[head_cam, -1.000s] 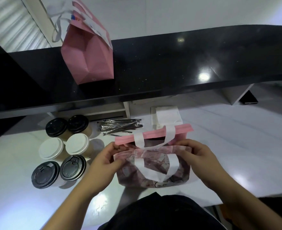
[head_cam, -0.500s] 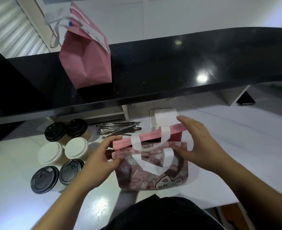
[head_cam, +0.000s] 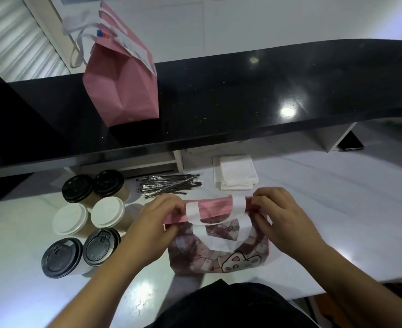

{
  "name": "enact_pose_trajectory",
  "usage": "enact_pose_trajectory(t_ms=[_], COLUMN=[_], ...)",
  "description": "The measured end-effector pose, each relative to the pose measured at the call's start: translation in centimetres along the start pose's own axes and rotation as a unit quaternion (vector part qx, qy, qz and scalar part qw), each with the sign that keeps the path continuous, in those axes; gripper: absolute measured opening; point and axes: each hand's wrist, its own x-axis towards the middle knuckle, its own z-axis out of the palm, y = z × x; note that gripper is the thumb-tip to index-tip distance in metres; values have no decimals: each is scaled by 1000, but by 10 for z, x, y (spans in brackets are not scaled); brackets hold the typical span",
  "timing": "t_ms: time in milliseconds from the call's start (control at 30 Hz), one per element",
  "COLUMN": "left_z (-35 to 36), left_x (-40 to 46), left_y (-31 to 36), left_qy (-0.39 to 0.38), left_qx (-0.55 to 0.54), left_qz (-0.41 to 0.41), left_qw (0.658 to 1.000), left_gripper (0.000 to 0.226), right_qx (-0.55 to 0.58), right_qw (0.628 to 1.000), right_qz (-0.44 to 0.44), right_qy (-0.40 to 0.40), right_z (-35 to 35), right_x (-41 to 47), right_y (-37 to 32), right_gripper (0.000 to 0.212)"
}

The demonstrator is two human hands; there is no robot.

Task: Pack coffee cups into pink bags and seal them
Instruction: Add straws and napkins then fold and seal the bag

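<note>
Left hand [head_cam: 152, 223] and right hand [head_cam: 287, 221] each pinch an end of the folded top of the pink bag [head_cam: 219, 247], soft printed fabric with white strap handles, on the glossy white counter [head_cam: 337, 209]. Six lidded coffee cups [head_cam: 88, 221] stand just left.

We had the bag [head_cam: 219, 247] on the worktop [head_cam: 337, 221] in front of us, left hand [head_cam: 152, 223] & right hand [head_cam: 287, 221] at its top corners. Six cups [head_cam: 86, 221] stood left of it; ties [head_cam: 169, 185] & napkins [head_cam: 236, 172] lay behind. 2nd bag [head_cam: 121, 84] stood on the raised counter [head_cam: 242, 95] further back, left.
</note>
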Motion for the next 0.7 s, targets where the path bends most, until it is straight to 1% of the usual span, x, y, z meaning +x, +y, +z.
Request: enact_pose_trajectory(t_ms=[100, 167, 267, 300, 367, 467, 533, 633, 700], left_z=[0, 0, 3, 3, 2, 0, 1, 4, 6], left_x=[-1, 0, 0, 1, 4, 13, 22, 36, 46], left_y=[-2, -1, 0, 0, 1, 10, 15, 19, 21], left_qy=[-1, 1, -4, -15, -39, -39, -44, -86, -114], left_qx=[18, 30, 65, 85, 114, 106, 110, 126, 126], left_qz=[22, 25, 30, 32, 31, 25, 18, -1, -9], left_qw=[1000, 999, 997, 996, 992, 993, 993, 988, 985], left_gripper=[34, 31, 47, 48, 42, 26, 21, 33, 40], right_qx=[13, 25, 36, 33, 19, 2, -1, -8, -10], right_qw=[1000, 1000, 999, 999, 999, 996, 992, 984, 978], right_qz=[-2, 7, 27, 21, -1, -35, -47, -47, -49], right_qy=[1, 2, -5, -14, -39, -81, -121, -171, -203], right_z=[-1, -4, -8, -10, -15, -23, -25, -24, -24], right_x=[-4, -4, 2, 4, 10, 23, 34, 51, 61], right_y=[0, -1, -4, -5, -8, -12, -16, -21, -23], right_gripper=[21, 15, 18, 17, 19, 24, 26, 30, 29])
